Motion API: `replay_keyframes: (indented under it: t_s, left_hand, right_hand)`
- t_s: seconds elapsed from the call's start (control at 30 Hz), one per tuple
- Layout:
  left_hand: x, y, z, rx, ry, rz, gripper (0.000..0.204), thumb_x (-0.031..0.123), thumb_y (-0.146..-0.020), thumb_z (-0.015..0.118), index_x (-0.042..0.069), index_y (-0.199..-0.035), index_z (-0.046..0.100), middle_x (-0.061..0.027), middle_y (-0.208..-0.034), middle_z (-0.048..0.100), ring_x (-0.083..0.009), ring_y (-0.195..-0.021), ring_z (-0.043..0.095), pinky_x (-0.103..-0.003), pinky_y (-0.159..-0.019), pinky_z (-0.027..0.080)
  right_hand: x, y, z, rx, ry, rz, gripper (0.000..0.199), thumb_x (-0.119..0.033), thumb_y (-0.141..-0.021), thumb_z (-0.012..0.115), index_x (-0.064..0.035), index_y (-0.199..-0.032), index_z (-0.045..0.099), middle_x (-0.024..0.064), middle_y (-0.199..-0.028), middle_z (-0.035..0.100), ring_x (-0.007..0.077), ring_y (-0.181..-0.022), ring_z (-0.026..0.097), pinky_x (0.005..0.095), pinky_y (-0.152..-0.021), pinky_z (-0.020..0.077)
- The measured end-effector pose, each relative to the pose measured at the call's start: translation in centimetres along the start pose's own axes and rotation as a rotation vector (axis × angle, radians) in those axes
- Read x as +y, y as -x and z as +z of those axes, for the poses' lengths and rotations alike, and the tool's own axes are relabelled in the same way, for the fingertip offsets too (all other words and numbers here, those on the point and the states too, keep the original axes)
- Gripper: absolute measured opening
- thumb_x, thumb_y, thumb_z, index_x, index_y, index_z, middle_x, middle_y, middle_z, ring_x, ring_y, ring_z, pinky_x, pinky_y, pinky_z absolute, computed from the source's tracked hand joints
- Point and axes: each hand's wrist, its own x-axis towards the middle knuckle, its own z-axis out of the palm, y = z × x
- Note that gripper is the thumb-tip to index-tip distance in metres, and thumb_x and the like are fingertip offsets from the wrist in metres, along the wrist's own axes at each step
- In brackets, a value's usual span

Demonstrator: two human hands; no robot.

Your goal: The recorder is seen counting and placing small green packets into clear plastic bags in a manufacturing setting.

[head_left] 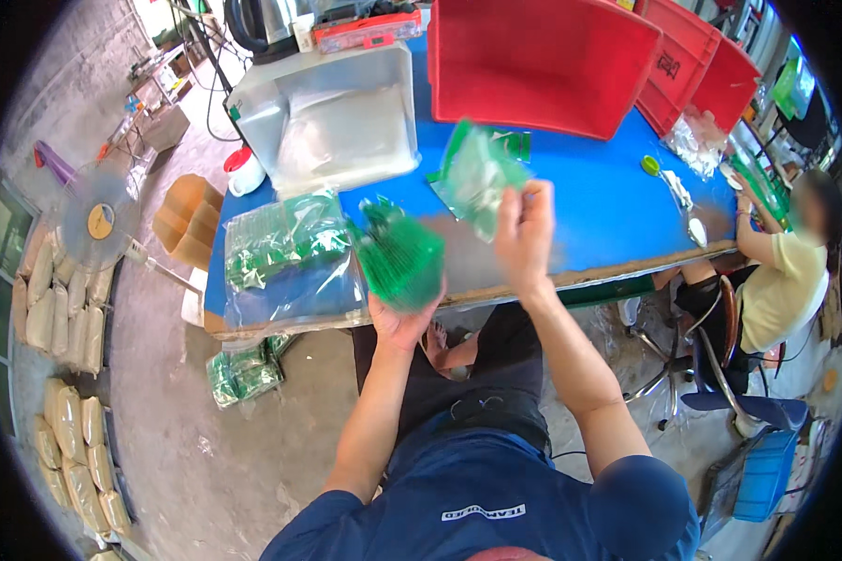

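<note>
Left hand low, in front of the table edge, fingers closed round the lower end of a green packet bundle, top fanned out up and leftward; some fingers hidden behind it. Right hand up over the table, thumb and fingers pinching the right side of a green-and-clear packet; motion blur, can't tell if it's one packet or several. Both held things sit near each other, bundle left, packet right and farther from the body. Just left of the bundle, a clear plastic bag with green packets inside lies flat at the table's near left. Behind it, a whitish bin, open side facing the person; right of that, a big red crate. White jar with red lid at left edge. Yellow-green scoop and white spoon at right. Co-worker seated far right. More green packets on the floor.
</note>
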Motion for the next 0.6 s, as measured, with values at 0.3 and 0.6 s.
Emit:
replay_keyframes:
  t_s: [0.3, 0.6]
  left_hand:
    - [2.3, -0.5, -2.8, 0.129, -0.420, 0.056, 0.063, 0.030, -0.083, 0.075, 0.009, -0.137, 0.053, -0.0116, -0.142, 0.053, -0.0311, -0.126, 0.054, -0.050, -0.108, 0.043]
    - [4.9, -3.3, 2.3, 0.019, -1.724, 0.261, 0.090, 0.009, -0.067, 0.089, 0.003, -0.141, 0.038, -0.0106, -0.129, 0.057, -0.0214, -0.116, 0.058, -0.036, -0.100, 0.048]
  right_hand:
    - [1.6, 1.6, -0.8, -0.654, -0.211, 0.508, 0.021, -0.018, -0.101, 0.056, -0.0017, -0.115, 0.054, 0.0051, -0.096, 0.060, 0.0108, -0.084, 0.056, 0.0290, -0.075, 0.0496]
    - [6.6, 2.0, 0.5, -0.844, 0.227, 0.153, 0.108, -0.025, -0.068, 0.089, -0.0017, -0.151, 0.024, 0.0250, -0.134, 0.050, 0.0328, -0.125, 0.052, 0.0420, -0.107, 0.0416]
